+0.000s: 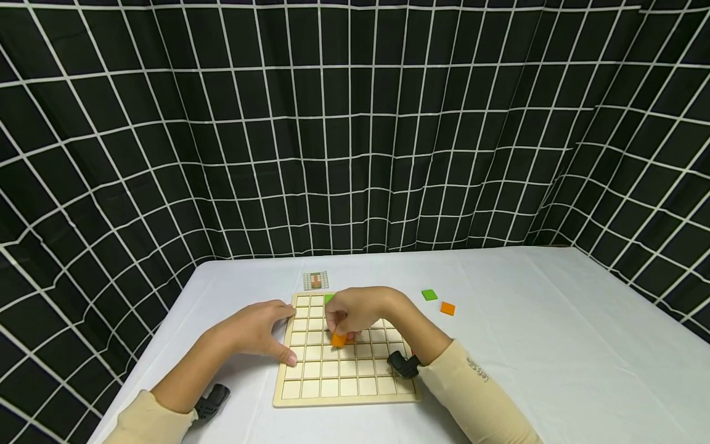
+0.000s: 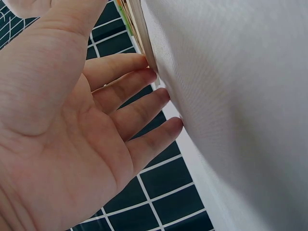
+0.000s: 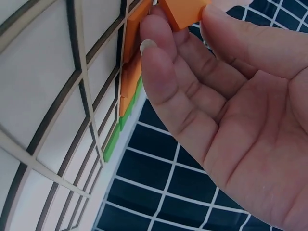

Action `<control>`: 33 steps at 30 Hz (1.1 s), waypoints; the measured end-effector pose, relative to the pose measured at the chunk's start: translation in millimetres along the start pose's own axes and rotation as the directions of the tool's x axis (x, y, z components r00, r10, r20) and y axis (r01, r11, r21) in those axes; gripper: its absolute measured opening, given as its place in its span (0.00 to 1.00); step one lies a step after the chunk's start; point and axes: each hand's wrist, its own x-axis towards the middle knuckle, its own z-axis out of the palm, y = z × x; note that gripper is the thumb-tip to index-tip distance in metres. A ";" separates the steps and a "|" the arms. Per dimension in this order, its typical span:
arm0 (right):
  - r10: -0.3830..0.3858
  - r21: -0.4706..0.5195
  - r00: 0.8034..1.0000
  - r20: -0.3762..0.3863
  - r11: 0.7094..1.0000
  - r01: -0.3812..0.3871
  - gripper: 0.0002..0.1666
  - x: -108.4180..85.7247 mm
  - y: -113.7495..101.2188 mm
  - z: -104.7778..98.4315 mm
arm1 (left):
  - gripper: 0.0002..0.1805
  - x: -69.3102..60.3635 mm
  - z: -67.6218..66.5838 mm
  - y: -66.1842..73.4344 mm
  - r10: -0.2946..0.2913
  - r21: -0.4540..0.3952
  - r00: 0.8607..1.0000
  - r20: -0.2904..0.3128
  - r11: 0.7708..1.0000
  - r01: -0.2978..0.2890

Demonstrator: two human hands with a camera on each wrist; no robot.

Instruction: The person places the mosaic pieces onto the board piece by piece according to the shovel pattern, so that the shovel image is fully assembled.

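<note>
A wooden grid board (image 1: 347, 404) lies flat on the white table. My right hand (image 1: 355, 309) is over its middle and pinches an orange square tile (image 3: 185, 10) between thumb and fingers. In the head view that orange tile (image 1: 339, 340) is tilted above the cells. Other orange tiles (image 3: 131, 79) and green tiles (image 3: 111, 143) sit in the board beyond the fingers, partly hidden by the hand. My left hand (image 1: 256, 330) rests at the board's left edge, thumb on the rim and fingers spread straight along the side.
A small printed card (image 1: 315, 281) with a grid pattern lies behind the board. To the right on the table (image 1: 554, 345) are a loose green tile (image 1: 429, 295) and a loose orange tile (image 1: 447, 308). A black gridded curtain (image 1: 355, 135) hangs behind and at both sides.
</note>
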 end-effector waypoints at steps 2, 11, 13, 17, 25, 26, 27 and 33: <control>0.000 -0.002 1.000 0.010 1.000 0.000 0.10 1.0 -1.3 0.8 | 0.55 -0.7 -0.7 0.6 0.004 0.001 1.000 0.000 1.000 -0.004; 0.016 -0.032 1.000 0.005 0.999 -0.016 0.11 2.9 -3.3 5.1 | 0.55 -2.4 -4.1 4.8 -0.001 0.002 1.000 0.006 1.000 0.001; 0.010 -0.057 1.000 -0.015 0.998 -0.011 0.11 3.6 -3.3 5.4 | 0.55 -2.5 -4.1 4.7 0.002 0.003 1.000 0.006 1.000 -0.002; -0.027 -0.158 0.998 -0.057 0.987 0.017 0.10 5.8 -4.8 5.9 | 0.54 -2.9 -4.0 4.4 0.008 0.008 1.000 0.003 1.000 -0.008; -0.059 -0.304 0.987 -0.148 0.953 0.011 0.10 10.7 -6.9 6.9 | 0.55 -2.7 -2.9 1.8 0.018 0.013 1.000 -0.002 1.000 -0.018; -0.062 -0.315 0.985 -0.160 0.949 0.009 0.10 11.1 -6.7 7.2 | 0.55 -2.7 -2.7 1.4 0.023 0.013 1.000 -0.002 1.000 -0.023; -0.063 -0.320 0.983 -0.171 0.948 0.005 0.09 11.5 -6.4 7.6 | 0.55 -2.7 -2.6 1.3 0.025 0.013 1.000 -0.002 1.000 -0.025; -0.077 -0.340 0.973 -0.220 0.940 -0.002 0.07 13.6 -6.1 11.5 | 0.54 -2.5 -2.9 1.5 0.036 0.016 0.999 0.002 0.999 -0.036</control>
